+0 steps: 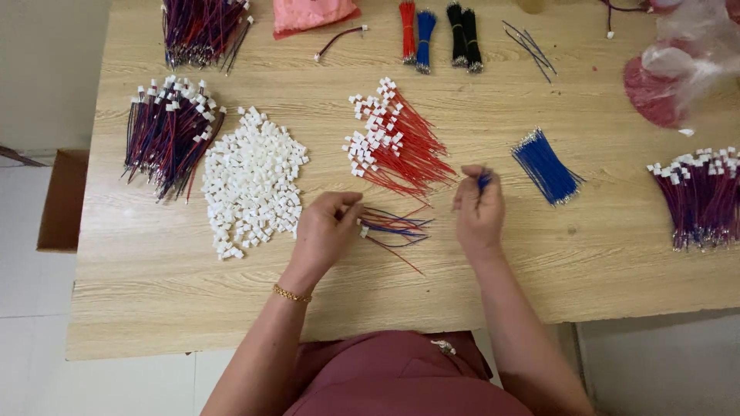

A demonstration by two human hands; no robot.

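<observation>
Left hand [324,227]: fingers pinched on a small bunch of red and blue wires [393,228], which fans out to the right over the wooden surface [154,277].

Right hand [479,209]: raised just above the surface, fingers closed on a blue wire [483,181].

Pile of white plastic connectors [250,181]: just left of the left hand.

Red wires with white connectors [397,142]: between and beyond the hands.

Loose bundle of blue wires [546,166]: right of the right hand.

Finished red-and-blue assemblies [169,135]: far left; a second lot [701,196] at the right edge.

Tied bundles, red, blue and black [439,35]: far edge.
</observation>
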